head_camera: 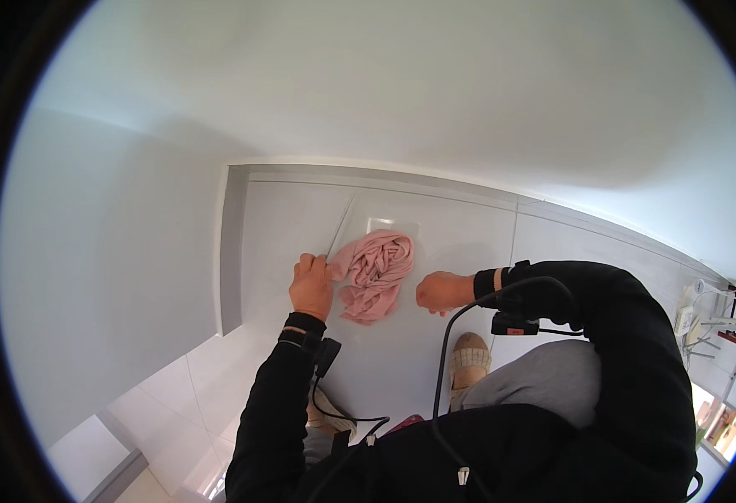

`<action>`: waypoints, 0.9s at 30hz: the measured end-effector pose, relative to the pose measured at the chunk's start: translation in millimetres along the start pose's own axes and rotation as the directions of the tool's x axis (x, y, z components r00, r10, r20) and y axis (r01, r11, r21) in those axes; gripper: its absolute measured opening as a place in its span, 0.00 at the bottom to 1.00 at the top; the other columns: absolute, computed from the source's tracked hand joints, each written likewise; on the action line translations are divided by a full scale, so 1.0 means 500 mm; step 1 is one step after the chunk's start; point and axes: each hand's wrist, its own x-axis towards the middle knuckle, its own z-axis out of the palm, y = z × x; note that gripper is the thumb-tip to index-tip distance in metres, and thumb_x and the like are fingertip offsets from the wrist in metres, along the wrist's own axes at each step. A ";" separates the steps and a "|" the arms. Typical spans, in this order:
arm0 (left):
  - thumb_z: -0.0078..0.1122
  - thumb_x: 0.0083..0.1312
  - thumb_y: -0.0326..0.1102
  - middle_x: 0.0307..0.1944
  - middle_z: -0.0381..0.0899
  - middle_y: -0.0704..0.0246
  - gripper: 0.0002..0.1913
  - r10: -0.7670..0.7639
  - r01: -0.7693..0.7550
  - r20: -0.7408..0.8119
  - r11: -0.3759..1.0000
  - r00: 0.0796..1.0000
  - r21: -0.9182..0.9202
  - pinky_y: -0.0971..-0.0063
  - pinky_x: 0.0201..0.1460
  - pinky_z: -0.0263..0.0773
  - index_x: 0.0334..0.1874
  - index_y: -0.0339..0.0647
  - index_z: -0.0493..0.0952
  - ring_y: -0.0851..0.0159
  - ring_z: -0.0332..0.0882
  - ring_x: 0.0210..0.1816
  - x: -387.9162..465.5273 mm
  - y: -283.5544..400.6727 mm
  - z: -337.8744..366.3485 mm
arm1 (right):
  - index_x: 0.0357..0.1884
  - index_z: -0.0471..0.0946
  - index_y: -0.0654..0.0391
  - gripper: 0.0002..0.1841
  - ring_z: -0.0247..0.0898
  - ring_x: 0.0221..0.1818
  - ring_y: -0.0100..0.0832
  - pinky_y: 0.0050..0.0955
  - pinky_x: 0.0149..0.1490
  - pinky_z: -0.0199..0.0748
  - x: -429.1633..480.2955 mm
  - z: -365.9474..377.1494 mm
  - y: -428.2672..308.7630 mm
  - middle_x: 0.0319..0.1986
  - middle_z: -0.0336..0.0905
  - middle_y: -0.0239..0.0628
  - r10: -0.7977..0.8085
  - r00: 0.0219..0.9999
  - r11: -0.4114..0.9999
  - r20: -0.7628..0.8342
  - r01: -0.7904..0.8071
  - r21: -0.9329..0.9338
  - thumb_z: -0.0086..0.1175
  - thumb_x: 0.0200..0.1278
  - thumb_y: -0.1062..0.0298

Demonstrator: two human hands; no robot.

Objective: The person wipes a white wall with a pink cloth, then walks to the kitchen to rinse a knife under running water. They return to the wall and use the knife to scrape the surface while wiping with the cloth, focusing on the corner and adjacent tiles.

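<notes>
A crumpled, twisted pink cloth [377,264] lies on the glossy light floor tiles [456,220] in front of me. My left hand [311,286] is at the cloth's left end, with its fingers curled down and the thumb side against the fabric. Whether it pinches the cloth is hidden from above. To the right of the cloth, a short gap away, my right hand [438,293] is curled into a loose fist. Nothing shows in it.
Pale walls or panels rise ahead [406,94] and at left [123,239], edged by a skirting [233,251]. My shoe [470,358] stands behind the right hand. Black cables [446,352] run from wrist-worn devices. A rack with cords [714,320] stands far right.
</notes>
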 end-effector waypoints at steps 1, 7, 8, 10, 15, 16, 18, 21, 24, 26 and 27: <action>0.54 0.59 0.33 0.37 0.69 0.69 0.06 0.001 -0.001 0.009 1.000 1.000 -0.003 0.66 0.36 0.73 0.38 0.47 0.73 0.57 0.71 0.37 0.006 0.003 0.006 | 0.39 0.76 0.62 0.15 0.77 0.24 0.30 0.27 0.31 0.75 0.001 0.000 0.003 0.28 0.79 0.38 0.048 0.998 0.999 0.051 -0.049 0.015 0.41 0.58 0.65; 0.55 0.58 0.35 0.35 0.70 0.69 0.08 0.288 -0.283 0.076 0.956 0.955 -0.075 0.70 0.33 0.73 0.39 0.46 0.75 0.60 0.73 0.37 0.035 0.081 0.064 | 0.40 0.76 0.63 0.16 0.77 0.25 0.30 0.28 0.34 0.75 -0.038 -0.011 0.031 0.28 0.79 0.39 0.028 0.986 0.986 -0.165 0.000 0.165 0.40 0.58 0.65; 0.55 0.59 0.35 0.36 0.70 0.69 0.08 0.340 -0.334 0.054 0.938 0.939 -0.096 0.69 0.33 0.73 0.39 0.45 0.75 0.60 0.73 0.37 0.045 0.100 0.084 | 0.40 0.76 0.63 0.16 0.77 0.26 0.30 0.27 0.34 0.75 -0.043 -0.016 0.035 0.29 0.79 0.39 0.093 0.980 0.961 -0.176 -0.042 0.275 0.40 0.59 0.64; 0.56 0.58 0.34 0.35 0.70 0.68 0.08 0.430 -0.433 -0.054 0.884 0.901 -0.175 0.68 0.33 0.72 0.39 0.44 0.75 0.59 0.72 0.37 0.069 0.135 0.128 | 0.40 0.75 0.63 0.18 0.76 0.27 0.30 0.27 0.36 0.74 -0.052 -0.028 0.036 0.30 0.78 0.40 0.220 0.954 0.885 -0.202 -0.108 0.452 0.41 0.63 0.58; 0.57 0.57 0.34 0.33 0.67 0.67 0.07 0.404 -0.327 0.149 0.868 0.903 -0.373 0.66 0.31 0.73 0.36 0.44 0.73 0.60 0.73 0.36 0.078 0.214 0.210 | 0.44 0.74 0.64 0.29 0.76 0.29 0.33 0.28 0.38 0.73 -0.065 -0.044 0.026 0.32 0.77 0.42 0.354 0.831 0.770 -0.430 0.002 0.639 0.38 0.66 0.43; 0.57 0.57 0.33 0.33 0.66 0.67 0.06 0.406 -0.298 0.155 0.836 0.901 -0.462 0.65 0.29 0.73 0.34 0.44 0.72 0.59 0.73 0.36 0.077 0.230 0.225 | 0.42 0.74 0.64 0.30 0.76 0.28 0.36 0.31 0.39 0.73 -0.065 -0.037 0.024 0.30 0.77 0.45 0.388 0.796 0.720 -0.465 0.054 0.692 0.36 0.66 0.42; 0.57 0.56 0.32 0.33 0.66 0.67 0.06 0.398 -0.240 0.209 0.816 0.894 -0.526 0.65 0.29 0.73 0.34 0.44 0.71 0.58 0.72 0.36 0.063 0.253 0.247 | 0.44 0.75 0.65 0.32 0.77 0.34 0.42 0.35 0.43 0.71 -0.060 -0.007 0.026 0.34 0.78 0.51 0.485 0.740 0.590 -0.466 0.117 0.799 0.37 0.64 0.42; 0.55 0.56 0.32 0.33 0.67 0.66 0.05 0.409 -0.203 0.275 0.806 0.870 -0.555 0.65 0.30 0.72 0.34 0.44 0.72 0.57 0.73 0.36 0.045 0.261 0.269 | 0.47 0.74 0.65 0.32 0.76 0.41 0.43 0.34 0.46 0.71 -0.010 0.044 0.031 0.38 0.78 0.51 0.707 0.505 0.513 -0.496 0.117 0.850 0.40 0.62 0.42; 0.54 0.56 0.33 0.34 0.68 0.66 0.06 0.429 -0.210 0.315 0.814 0.847 -0.542 0.65 0.31 0.71 0.36 0.45 0.73 0.57 0.73 0.37 0.034 0.250 0.288 | 0.51 0.72 0.63 0.29 0.72 0.39 0.32 0.27 0.38 0.70 0.051 0.084 0.035 0.37 0.76 0.42 0.832 0.380 0.323 -0.405 0.262 0.909 0.48 0.59 0.46; 0.54 0.56 0.33 0.37 0.66 0.67 0.08 0.461 -0.261 0.328 0.825 0.825 -0.501 0.64 0.30 0.73 0.37 0.44 0.72 0.57 0.71 0.40 0.030 0.243 0.293 | 0.51 0.71 0.65 0.30 0.74 0.46 0.39 0.30 0.50 0.69 0.096 0.097 0.028 0.40 0.78 0.51 0.904 0.297 0.166 -0.306 0.415 0.895 0.51 0.56 0.48; 0.55 0.55 0.33 0.37 0.66 0.67 0.08 0.457 -0.263 0.312 0.823 0.833 -0.503 0.64 0.29 0.73 0.38 0.44 0.72 0.57 0.71 0.40 0.028 0.241 0.297 | 0.51 0.71 0.64 0.29 0.74 0.46 0.37 0.29 0.50 0.69 0.113 0.102 0.027 0.41 0.78 0.50 0.902 0.278 0.146 -0.330 0.522 0.840 0.52 0.56 0.49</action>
